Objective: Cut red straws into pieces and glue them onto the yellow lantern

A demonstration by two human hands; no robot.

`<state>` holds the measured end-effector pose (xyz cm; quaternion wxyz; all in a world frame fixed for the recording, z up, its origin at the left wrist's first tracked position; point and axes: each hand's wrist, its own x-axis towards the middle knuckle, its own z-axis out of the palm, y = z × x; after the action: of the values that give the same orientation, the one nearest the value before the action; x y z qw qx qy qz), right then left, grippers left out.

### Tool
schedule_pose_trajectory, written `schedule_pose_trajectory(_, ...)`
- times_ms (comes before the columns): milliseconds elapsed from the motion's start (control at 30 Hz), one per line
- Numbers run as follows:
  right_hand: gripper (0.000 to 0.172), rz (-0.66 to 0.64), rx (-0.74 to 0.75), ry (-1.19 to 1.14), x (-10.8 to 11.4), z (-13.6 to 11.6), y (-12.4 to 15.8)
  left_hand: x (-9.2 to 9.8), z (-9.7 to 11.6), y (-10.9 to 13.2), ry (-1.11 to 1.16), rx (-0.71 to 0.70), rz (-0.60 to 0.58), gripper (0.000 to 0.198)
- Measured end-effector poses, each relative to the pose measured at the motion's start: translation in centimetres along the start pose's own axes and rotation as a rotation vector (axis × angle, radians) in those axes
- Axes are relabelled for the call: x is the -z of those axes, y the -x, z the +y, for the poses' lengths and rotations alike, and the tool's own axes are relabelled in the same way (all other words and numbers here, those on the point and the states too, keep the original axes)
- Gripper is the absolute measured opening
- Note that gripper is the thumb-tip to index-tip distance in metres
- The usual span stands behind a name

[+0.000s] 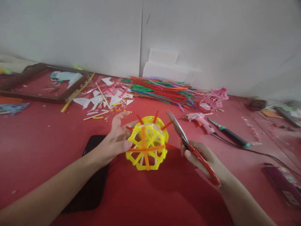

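Note:
My left hand (117, 136) grips the left side of a round cage of yellow and orange drinking straws (148, 142) and holds it just above the red table. Orange straw ends stick out of its top. My right hand (202, 157) is closed round red-handled scissors (188, 142). Their grey blades point up and left and end close to the orange straw tips at the cage's upper right.
A heap of coloured straws (162, 88) lies at the back, with white foam blocks (164, 66) behind it. White scraps (103, 99), a wooden frame (42, 83), a pink glue gun (199, 119), a green-handled tool (230, 135), a black mat (91, 179) and a power strip (284, 185) lie around.

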<state>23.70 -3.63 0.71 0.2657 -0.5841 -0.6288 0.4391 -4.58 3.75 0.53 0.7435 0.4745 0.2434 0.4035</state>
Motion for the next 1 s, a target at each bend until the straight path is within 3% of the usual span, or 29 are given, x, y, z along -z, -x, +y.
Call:
schedule_pose_trajectory(400, 0.049, -0.036, 0.027, 0.049, -0.2, 0.0, 0.1, 0.0, 0.0, 0.0, 0.003, -0.082, 0.074, 0.085)
schedule_pose_trajectory(1000, 0.052, -0.041, 0.001, 0.033, -0.1, 0.7, 0.0, 0.7, -0.5, 0.0, -0.058, -0.031, 0.118, 0.094)
